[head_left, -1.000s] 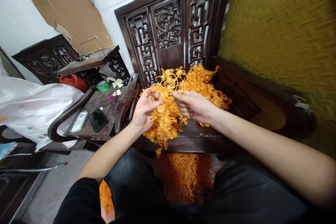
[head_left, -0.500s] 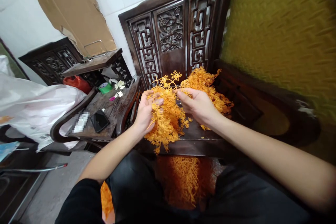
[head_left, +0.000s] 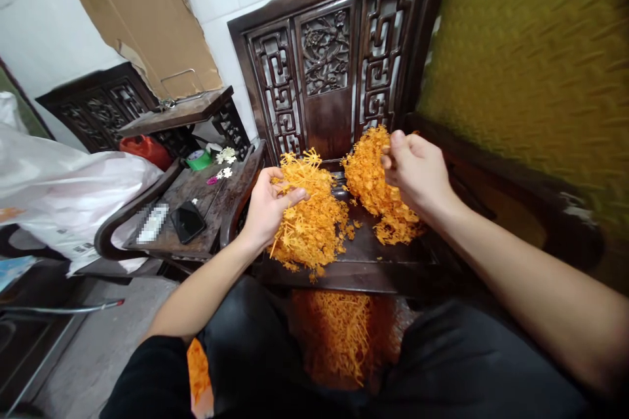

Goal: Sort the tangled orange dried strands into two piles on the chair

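Two piles of orange, branching plastic-like pieces lie on a dark wooden seat (head_left: pixel 361 272). My left hand (head_left: pixel 268 206) is at the left edge of the left pile (head_left: pixel 319 226), its thumb and fingers closed on some orange pieces. Over the upper right side of the right pile (head_left: pixel 371 177) is my right hand (head_left: pixel 420 167), fingers curled in a pinch; what they hold, if anything, is hidden. Below the seat's front edge, between the knees, more thin orange strands (head_left: pixel 346 327) lie in a reddish container.
On the left a side table holds a black phone (head_left: pixel 187 222), green tape (head_left: pixel 199 159) and small white flowers (head_left: pixel 226 155). Beyond it are white plastic bags (head_left: pixel 83 196) and a red bag (head_left: pixel 146 149). A carved chair back (head_left: pixel 329 111) rises behind the piles.
My right hand has moved away from my left hand, up and right over the right pile. The orange piece stretched between both hands is no longer there. My left hand has stayed at the left pile.
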A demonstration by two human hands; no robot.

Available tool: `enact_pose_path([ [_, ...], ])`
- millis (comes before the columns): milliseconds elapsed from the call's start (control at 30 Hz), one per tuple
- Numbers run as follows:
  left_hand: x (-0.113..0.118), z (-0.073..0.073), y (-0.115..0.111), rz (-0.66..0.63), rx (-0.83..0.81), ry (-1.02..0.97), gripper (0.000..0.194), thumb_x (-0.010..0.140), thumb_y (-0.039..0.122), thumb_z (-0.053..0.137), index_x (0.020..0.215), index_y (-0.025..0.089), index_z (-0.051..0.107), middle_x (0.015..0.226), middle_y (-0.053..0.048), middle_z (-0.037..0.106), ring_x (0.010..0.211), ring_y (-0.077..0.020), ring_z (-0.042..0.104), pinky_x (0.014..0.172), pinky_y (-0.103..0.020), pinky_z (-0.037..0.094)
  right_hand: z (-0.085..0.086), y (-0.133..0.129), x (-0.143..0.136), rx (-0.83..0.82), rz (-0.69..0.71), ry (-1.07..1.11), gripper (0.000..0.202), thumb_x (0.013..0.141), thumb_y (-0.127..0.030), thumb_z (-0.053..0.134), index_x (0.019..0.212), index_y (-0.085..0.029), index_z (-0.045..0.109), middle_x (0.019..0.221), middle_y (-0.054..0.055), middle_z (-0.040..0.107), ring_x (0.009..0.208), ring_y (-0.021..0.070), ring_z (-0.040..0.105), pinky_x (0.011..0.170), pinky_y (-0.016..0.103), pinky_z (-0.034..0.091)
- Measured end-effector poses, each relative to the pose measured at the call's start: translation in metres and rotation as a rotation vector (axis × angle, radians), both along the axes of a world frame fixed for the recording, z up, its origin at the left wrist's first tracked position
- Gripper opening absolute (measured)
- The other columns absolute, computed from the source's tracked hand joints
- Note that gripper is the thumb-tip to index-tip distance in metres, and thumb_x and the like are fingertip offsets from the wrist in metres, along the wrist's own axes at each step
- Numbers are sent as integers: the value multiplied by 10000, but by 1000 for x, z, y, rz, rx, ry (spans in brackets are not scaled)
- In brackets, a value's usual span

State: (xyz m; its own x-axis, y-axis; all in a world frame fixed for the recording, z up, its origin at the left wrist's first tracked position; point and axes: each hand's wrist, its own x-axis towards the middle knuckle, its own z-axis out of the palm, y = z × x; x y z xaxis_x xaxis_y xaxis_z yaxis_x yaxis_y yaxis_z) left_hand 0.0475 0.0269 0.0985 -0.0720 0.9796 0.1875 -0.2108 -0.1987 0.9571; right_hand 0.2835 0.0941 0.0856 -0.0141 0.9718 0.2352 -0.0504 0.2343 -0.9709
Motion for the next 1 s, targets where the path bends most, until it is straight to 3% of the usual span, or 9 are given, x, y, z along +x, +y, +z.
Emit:
enact_pose_path([
  [133, -1, -3, -2, -45, -49, -10, 648, 625, 288, 945, 1001, 233, 420, 877, 33, 705, 729, -127, 699, 715, -259, 538, 0, -8, -3, -127, 208, 25, 423, 851, -561, 757, 982, -197, 588, 828, 35, 655, 495, 85, 450, 423, 253, 201],
  [300, 7, -6, -5, -118, -23, 4, 616, 657, 298, 925, 984, 235, 407, 906, 35, 687, 747, -124, 682, 725, -270, 539, 5, -34, -29, -61, 390, -117, 462, 846, -626, 727, 964, -182, 682, 623, -41, 486, 503, 77, 329, 466, 251, 197],
  [400, 7, -7, -4, -108, 15, 4, 592, 629, 248, 927, 909, 224, 406, 807, 69, 605, 684, -92, 621, 666, -233, 502, 8, -25, -21, 57, 196, -180, 467, 797, -639, 773, 789, -196, 626, 574, -35, 459, 531, 93, 351, 492, 252, 244],
  [500, -1, -7, -3, -86, 10, 25, 592, 615, 215, 926, 890, 224, 402, 769, 79, 578, 635, -79, 580, 606, -212, 467, 5, -5, 0, -1, 21, 23, 492, 780, -653, 781, 755, -224, 540, 570, -34, 439, 498, 95, 356, 465, 246, 230],
  [667, -11, -13, -4, -157, -72, 54, 599, 625, 234, 917, 922, 231, 397, 789, 64, 623, 661, -118, 634, 612, -232, 481, -3, -7, 7, -156, 243, -74, 379, 826, -512, 776, 975, -180, 669, 708, 25, 613, 481, 94, 433, 421, 248, 212],
  [767, -7, -16, -6, -217, -108, 78, 579, 645, 221, 905, 940, 233, 406, 800, 60, 625, 675, -130, 643, 635, -249, 497, -3, -26, -8, -146, 346, -62, 412, 877, -538, 714, 1086, -186, 679, 642, -33, 513, 466, 75, 358, 436, 249, 177],
  [833, -2, -16, -7, -258, -124, 90, 560, 650, 197, 893, 931, 229, 410, 801, 58, 615, 679, -121, 625, 650, -253, 503, 0, -33, -16, -107, 367, -125, 454, 861, -617, 712, 994, -184, 685, 575, -58, 418, 470, 70, 296, 454, 253, 164],
  [933, 4, -14, -8, -278, -121, 107, 539, 619, 133, 874, 876, 218, 408, 803, 69, 553, 647, -84, 555, 637, -242, 500, 3, -26, -13, -41, 204, -188, 494, 792, -663, 768, 782, -199, 599, 542, -53, 406, 487, 75, 298, 469, 255, 196],
  [1000, 5, -12, -9, -283, -125, 127, 525, 603, 97, 853, 847, 213, 404, 811, 72, 515, 629, -69, 520, 611, -233, 493, 4, -13, -3, -37, 17, -23, 528, 764, -665, 790, 726, -224, 501, 545, -54, 399, 486, 80, 316, 461, 249, 217],
])
